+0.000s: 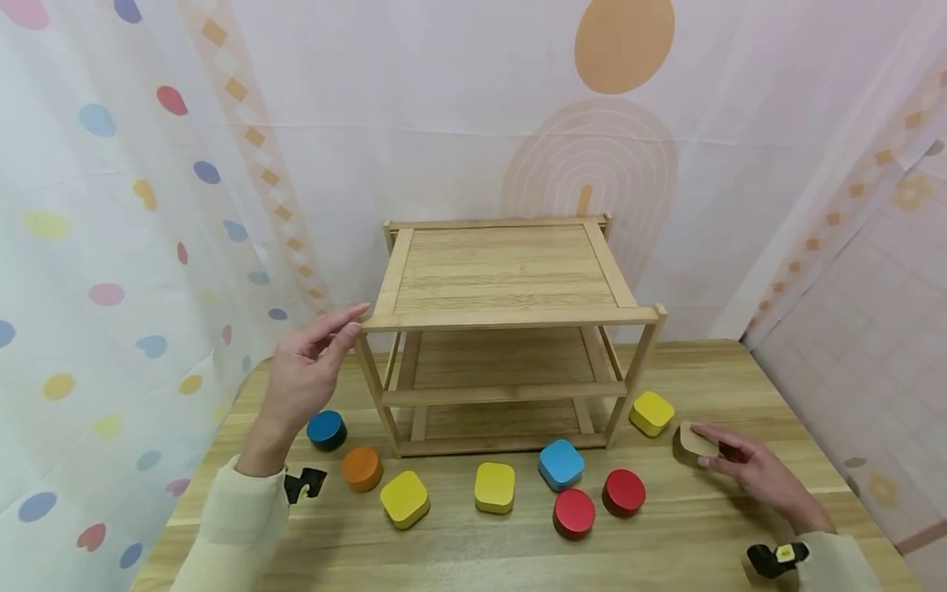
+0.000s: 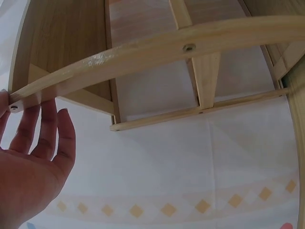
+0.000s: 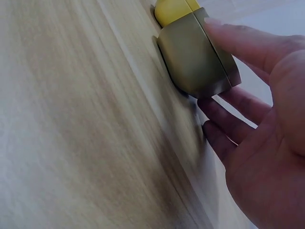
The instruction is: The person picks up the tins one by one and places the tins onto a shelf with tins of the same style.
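A two-tier wooden shelf (image 1: 518, 271) stands near the back of the table. Its front left top corner is held by my left hand (image 1: 302, 374), with the thumb on one side of the post and the fingers on the other, as the left wrist view shows. To the right of the shelf, my right hand (image 1: 762, 473) pinches a small gold-brown rounded-square tin (image 3: 193, 55) between thumb and fingers. The tin is on or just above the tabletop. Close beyond it sits a yellow rounded-square tin (image 1: 652, 413).
Before the shelf lie a dark blue round tin (image 1: 326, 430), an orange round tin (image 1: 362, 469), two yellow square tins (image 1: 404, 499), a light blue square tin (image 1: 561, 464) and two red round tins (image 1: 574, 514). Patterned curtains (image 1: 444, 107) hang behind and at both sides.
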A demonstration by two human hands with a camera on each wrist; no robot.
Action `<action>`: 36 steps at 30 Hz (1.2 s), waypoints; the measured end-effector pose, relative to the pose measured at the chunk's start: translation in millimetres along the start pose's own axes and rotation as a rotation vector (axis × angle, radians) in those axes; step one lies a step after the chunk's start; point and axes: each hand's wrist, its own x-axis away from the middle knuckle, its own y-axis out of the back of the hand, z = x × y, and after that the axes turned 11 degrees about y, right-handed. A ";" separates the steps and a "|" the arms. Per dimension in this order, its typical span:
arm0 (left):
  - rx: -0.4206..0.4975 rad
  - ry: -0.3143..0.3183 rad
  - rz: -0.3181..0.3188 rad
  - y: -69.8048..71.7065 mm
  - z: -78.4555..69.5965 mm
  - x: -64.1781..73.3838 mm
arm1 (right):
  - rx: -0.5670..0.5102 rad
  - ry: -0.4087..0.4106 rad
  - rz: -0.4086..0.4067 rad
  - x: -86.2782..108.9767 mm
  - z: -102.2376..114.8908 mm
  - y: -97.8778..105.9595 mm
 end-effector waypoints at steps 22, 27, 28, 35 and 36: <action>-0.053 -0.012 -0.029 -3.1 4.4 -0.6 | 0.004 0.009 -0.055 0.0 -1.8 -1.0; -0.063 -0.026 -0.037 -4.0 4.2 -0.5 | 0.012 0.020 -0.091 -0.6 -1.2 -1.3; -0.066 -0.028 -0.040 -4.1 4.2 -0.3 | 0.012 0.019 -0.095 -0.9 -0.7 -1.1; -0.066 -0.022 -0.054 -5.3 2.0 0.9 | 0.030 0.021 -0.124 -3.3 6.8 0.4; -0.067 -0.021 -0.055 -5.2 1.7 0.9 | 0.032 0.028 -0.130 -4.1 8.3 0.7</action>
